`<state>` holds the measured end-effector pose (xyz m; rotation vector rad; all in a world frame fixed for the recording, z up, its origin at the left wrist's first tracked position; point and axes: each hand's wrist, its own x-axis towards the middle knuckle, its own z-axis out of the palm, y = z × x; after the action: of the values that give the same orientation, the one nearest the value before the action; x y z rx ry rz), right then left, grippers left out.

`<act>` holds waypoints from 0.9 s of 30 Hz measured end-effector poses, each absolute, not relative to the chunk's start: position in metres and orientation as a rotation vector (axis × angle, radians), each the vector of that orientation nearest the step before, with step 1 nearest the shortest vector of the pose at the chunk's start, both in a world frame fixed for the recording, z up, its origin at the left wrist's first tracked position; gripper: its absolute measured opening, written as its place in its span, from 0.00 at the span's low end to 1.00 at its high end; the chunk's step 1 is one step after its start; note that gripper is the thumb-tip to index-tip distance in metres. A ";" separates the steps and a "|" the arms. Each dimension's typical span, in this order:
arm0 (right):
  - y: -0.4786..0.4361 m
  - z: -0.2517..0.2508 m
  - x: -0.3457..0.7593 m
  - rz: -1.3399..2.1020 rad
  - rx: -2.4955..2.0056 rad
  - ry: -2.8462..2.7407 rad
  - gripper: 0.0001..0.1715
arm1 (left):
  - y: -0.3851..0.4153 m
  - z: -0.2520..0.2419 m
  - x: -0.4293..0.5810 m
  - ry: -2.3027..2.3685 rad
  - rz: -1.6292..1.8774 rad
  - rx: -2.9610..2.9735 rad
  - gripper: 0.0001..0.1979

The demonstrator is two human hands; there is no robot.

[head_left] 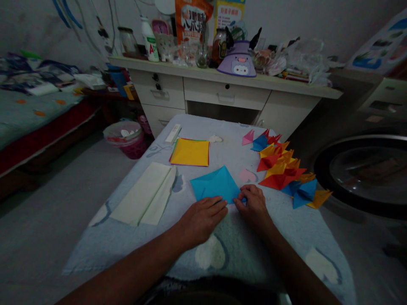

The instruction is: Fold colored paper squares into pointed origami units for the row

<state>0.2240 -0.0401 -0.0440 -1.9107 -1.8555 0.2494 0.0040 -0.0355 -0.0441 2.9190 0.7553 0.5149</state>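
A blue sheet of paper [215, 184], partly folded, lies on the cloth-covered table [229, 250] in front of me. My left hand [202, 217] rests on its near edge, fingers flat and together, pressing the paper down. My right hand [252, 205] sits at the sheet's near right corner, fingers curled and pinching the paper's edge. The two hands nearly touch.
A stack of square coloured paper, yellow on top [190, 152], lies farther back. Several folded paper pieces in red, orange and blue [284, 171] are piled at the right. A folded cream cloth [146, 193] lies at the left. A cluttered desk [222, 87] stands behind, a bed [34, 114] to the left.
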 end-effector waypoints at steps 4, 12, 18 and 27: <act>-0.041 -0.042 0.224 0.257 -1.917 -1.855 0.04 | -0.039 -0.042 0.006 0.786 0.472 2.856 0.20; -0.041 -0.041 0.223 0.255 -1.887 -1.848 0.04 | -0.040 -0.041 0.009 0.833 0.438 2.822 0.21; -0.042 -0.041 0.224 0.252 -1.894 -1.825 0.05 | -0.041 -0.043 0.009 0.843 0.429 2.815 0.21; -0.041 -0.040 0.232 0.288 -1.943 -1.823 0.07 | -0.036 -0.031 0.012 0.866 0.355 2.752 0.25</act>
<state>0.2319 -0.0411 -0.0398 -1.9428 -1.8231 0.2882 0.0125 -0.0361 -0.0306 2.7517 0.8657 0.3551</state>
